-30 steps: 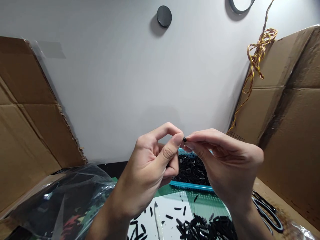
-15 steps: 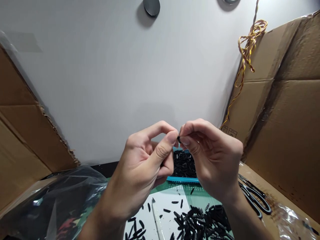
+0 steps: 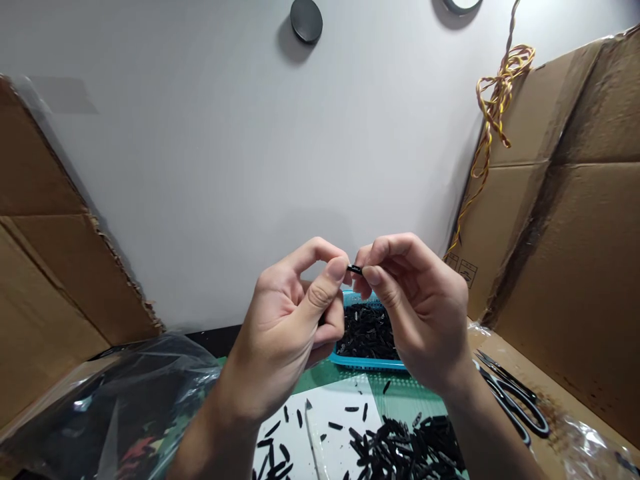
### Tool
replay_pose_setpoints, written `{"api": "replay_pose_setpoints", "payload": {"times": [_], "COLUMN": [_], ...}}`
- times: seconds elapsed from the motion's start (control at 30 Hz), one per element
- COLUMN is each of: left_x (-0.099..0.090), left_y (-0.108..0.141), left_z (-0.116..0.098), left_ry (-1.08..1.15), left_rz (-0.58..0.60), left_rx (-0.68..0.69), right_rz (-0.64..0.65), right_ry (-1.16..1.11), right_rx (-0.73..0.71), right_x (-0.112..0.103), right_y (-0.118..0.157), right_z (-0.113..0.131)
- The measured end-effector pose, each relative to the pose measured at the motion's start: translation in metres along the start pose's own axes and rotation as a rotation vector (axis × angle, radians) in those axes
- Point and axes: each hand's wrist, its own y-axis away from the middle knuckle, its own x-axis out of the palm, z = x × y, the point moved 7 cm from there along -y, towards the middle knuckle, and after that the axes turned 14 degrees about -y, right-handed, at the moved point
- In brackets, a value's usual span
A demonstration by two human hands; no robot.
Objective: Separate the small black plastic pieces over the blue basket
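Observation:
A small black piece [image 3: 355, 269] is pinched between both hands in the middle of the view. My left hand [image 3: 297, 313] holds its left end between thumb and forefinger, the other fingers curled. At its right end, the thumb and forefinger of my right hand [image 3: 415, 307] are closed on it. Behind and below the hands, a blue basket [image 3: 367, 364] holds many similar black pieces. A pile of black pieces [image 3: 407, 447] lies in front, and a few more are scattered on a white sheet [image 3: 333, 393] beside a white pointed tool [image 3: 314, 440].
Scissors [image 3: 515, 403] lie at the right near clear plastic [image 3: 590, 447]. A plastic bag [image 3: 125, 400] is at the left. Cardboard walls [image 3: 590, 233] stand on both sides, with twisted wire [image 3: 500, 93] hanging at the right. A green mat [image 3: 400, 393] lies under the sheet.
The hands have moved slightly left and up, and the fingertips are a little further apart. More of the black piece shows between them. The view has shifted slightly.

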Motion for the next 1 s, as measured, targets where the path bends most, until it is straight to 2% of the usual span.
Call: {"api": "replay_pose_setpoints", "payload": {"times": [0.2,0.33,0.6,0.9,1.0], "left_x": [-0.001,-0.003,0.0,0.001,-0.005], "left_y": [-0.001,-0.001,-0.004,-0.004,-0.005], "left_z": [-0.001,0.002,0.002,0.009,0.013], "left_ry": [0.01,0.026,-0.037,-0.036,-0.05], "left_rz": [-0.048,-0.129,-0.135,-0.138,-0.186], "left_rx": [-0.01,-0.065,-0.058,-0.154,-0.21], "right_rz": [-0.015,-0.019,-0.074,-0.071,-0.099], "right_ry": [-0.027,-0.002,0.026,0.136,0.166], "right_rx": [-0.003,-0.08,-0.109,-0.028,0.001], "right_x": [-0.006,-0.01,-0.018,-0.022,-0.026], "right_y": [0.0,-0.002,-0.002,-0.004,-0.006], "right_z": [0.001,0.007,0.009,0.007,0.006]}}
